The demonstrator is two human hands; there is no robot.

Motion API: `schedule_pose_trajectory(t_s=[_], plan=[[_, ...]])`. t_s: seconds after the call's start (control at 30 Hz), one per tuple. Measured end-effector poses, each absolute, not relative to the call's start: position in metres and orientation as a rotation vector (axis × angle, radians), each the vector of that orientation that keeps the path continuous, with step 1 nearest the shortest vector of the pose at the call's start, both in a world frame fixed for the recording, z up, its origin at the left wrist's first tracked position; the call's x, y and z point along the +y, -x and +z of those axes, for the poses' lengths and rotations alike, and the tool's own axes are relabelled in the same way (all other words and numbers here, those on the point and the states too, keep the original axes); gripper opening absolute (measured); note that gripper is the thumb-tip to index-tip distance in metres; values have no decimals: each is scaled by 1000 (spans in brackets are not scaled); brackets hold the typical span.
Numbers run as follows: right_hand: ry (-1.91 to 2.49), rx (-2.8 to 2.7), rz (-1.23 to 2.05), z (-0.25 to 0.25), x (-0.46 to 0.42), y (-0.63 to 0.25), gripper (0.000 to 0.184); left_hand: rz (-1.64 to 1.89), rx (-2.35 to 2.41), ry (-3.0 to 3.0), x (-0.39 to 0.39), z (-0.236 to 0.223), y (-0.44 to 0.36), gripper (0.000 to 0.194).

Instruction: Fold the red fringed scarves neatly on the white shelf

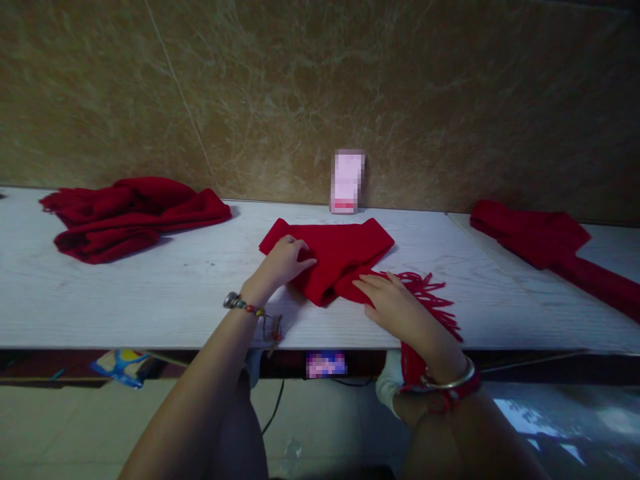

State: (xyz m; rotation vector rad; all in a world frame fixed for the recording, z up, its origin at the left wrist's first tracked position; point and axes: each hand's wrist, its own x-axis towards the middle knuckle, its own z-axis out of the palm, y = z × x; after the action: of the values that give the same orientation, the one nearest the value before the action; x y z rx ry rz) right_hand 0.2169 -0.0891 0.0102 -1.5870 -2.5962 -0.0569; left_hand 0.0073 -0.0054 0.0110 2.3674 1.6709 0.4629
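1. A red scarf (345, 243) lay folded in the middle of the surface (190, 300), its two far corners spread left and right and its body narrowing to a blunt point on the near side.
2. The left hand (289, 259) rested on the left part of this scarf, its fingers loosely curled and its thumb stretched out to the right; whether it pinched any cloth could not be told.
3. The right hand (393, 303) lay palm down, nearly flat, on the scarf's fringed end, with its fingers extended to the left; no grip on the cloth could be made out.
4. Fringe (433, 293) fanned out just right of that hand, and red strands hung over the near edge of the surface beside the wrist.
5. A beaded bracelet (247, 307) circled the left wrist, and a silver bangle (457, 380) the right.
6. On the far left lay a second scarf (135, 217), loosely bunched, with fringe at its left end.
7. On the right lay another red cloth (535, 233), a narrow strip of it running nearer and out of view.
8. Beyond the middle scarf, a blurred pink object (347, 177) stood against the wall (300, 87).
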Motion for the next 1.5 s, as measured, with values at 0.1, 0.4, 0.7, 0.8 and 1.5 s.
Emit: schedule_pose_trajectory(t_s=[0.1,0.4,0.7,0.8,1.5], plan=[[1632,-2576,-167,9,-87,-215,41,430,1563,-2274,-14,16,-7,25],[1290,-2558,-256,32,-102,-219,36,685,1837,-2226,-1,14,15,34],[1270,-2770,269,29,-104,-226,37,443,2054,-2082,-4,15,23,39],[1288,-2670,378,30,-103,-229,36,343,2057,-2068,-9,17,28,48],[1820,-2528,66,3,19,-280,47,333,1083,-2777,-7,-3,-26,40]])
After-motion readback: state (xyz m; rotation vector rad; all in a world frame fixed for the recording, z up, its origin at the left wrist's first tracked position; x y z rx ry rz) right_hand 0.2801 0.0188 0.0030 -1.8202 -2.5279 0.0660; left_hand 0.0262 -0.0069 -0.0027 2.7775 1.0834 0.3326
